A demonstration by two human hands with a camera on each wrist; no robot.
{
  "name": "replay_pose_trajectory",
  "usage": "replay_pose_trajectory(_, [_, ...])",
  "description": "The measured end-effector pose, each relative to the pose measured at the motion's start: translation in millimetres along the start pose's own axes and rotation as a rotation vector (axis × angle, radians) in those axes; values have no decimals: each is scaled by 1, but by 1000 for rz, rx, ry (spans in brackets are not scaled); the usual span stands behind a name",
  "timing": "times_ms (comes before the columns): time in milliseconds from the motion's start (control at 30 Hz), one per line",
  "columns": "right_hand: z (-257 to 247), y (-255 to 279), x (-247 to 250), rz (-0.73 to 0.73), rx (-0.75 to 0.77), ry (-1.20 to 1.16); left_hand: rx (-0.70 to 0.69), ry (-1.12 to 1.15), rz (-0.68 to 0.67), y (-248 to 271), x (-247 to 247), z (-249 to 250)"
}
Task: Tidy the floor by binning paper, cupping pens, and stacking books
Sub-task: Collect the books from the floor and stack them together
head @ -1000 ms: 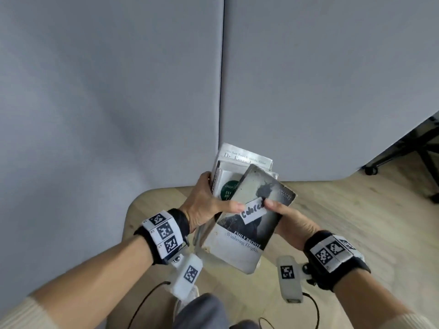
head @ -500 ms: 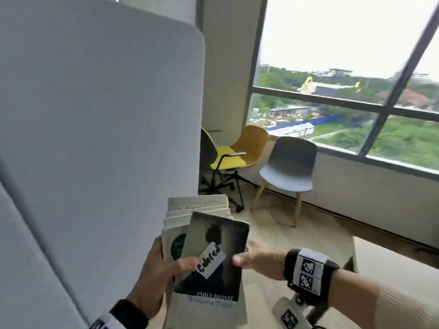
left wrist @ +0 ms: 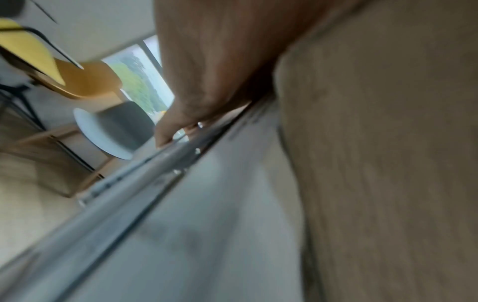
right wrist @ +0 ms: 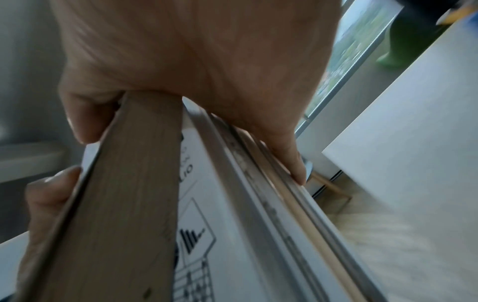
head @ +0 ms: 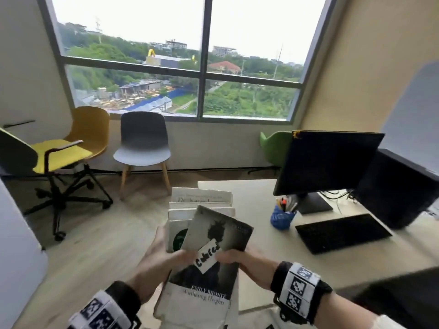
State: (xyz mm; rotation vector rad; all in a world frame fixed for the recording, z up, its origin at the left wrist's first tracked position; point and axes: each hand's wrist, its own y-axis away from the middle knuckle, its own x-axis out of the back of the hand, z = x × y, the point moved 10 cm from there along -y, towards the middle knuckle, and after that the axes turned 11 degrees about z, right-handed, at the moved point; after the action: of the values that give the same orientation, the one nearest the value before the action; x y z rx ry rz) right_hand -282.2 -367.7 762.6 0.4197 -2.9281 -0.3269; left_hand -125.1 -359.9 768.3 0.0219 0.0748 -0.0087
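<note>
I hold a stack of several books (head: 202, 203) in front of my chest, above the floor. The top one is a dark paperback (head: 213, 248) with a white label. My left hand (head: 164, 260) grips the stack's left side, thumb on the cover. My right hand (head: 240, 260) grips the right side, thumb beside the label. In the right wrist view the right hand's fingers (right wrist: 292, 163) wrap the book stack (right wrist: 124, 204). The left wrist view shows the left hand's fingers (left wrist: 170, 130) along the book edges (left wrist: 145, 183). A blue cup (head: 282, 218) with pens stands on the desk (head: 259, 210).
On the desk stand a black monitor (head: 325, 162), a keyboard (head: 339, 232) and a dark box (head: 399, 188). By the window are a yellow office chair (head: 54, 155), an orange chair (head: 91, 129), a grey chair (head: 142, 146) and a green chair (head: 275, 146). Wood floor (head: 95, 245) lies to the left.
My view has swung from the grey partition to the window and desk. Both hands have kept hold of the stack of books throughout.
</note>
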Motion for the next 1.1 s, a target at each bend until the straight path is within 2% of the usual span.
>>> replay_pose_trajectory(100, [20,15,85,111,-2,83,16,-23,-155,-29,-84,-14])
replay_pose_trajectory(200, [42,18,168,213,63,230,-5,-66,-267,-56,-161,-34])
replay_pose_trajectory(267, [52,15,216,280,116,352,15,-94,-257,-72,-197,-53])
replay_pose_trajectory(300, [55,11,234,267,163,421,18,-117,-243,-81,-211,-61])
replay_pose_trajectory(467, [74,-20,299,173,230,478,-9,-295,-127,-104,-264,-97])
replay_pose_trajectory(533, [79,-30,307,129,262,519,-20,-433,-72,-107,-268,-105])
replay_pose_trajectory(633, [99,-50,315,69,252,545,-54,-412,-43,-114,-272,-115])
replay_pose_trajectory(700, [116,-66,318,11,219,544,-75,-476,-43,-125,-278,-121])
replay_pose_trajectory(800, [138,-80,321,-95,163,597,32,-558,-60,-129,-291,-144])
replay_pose_trajectory(867, [147,-82,324,-101,139,643,21,-453,-57,-131,-295,-154])
replay_pose_trajectory(967, [155,-85,328,-57,111,631,-135,-633,-9,-133,-289,-163])
replay_pose_trajectory(1100, [159,-87,330,-47,65,716,-101,-606,4,-136,-284,-169])
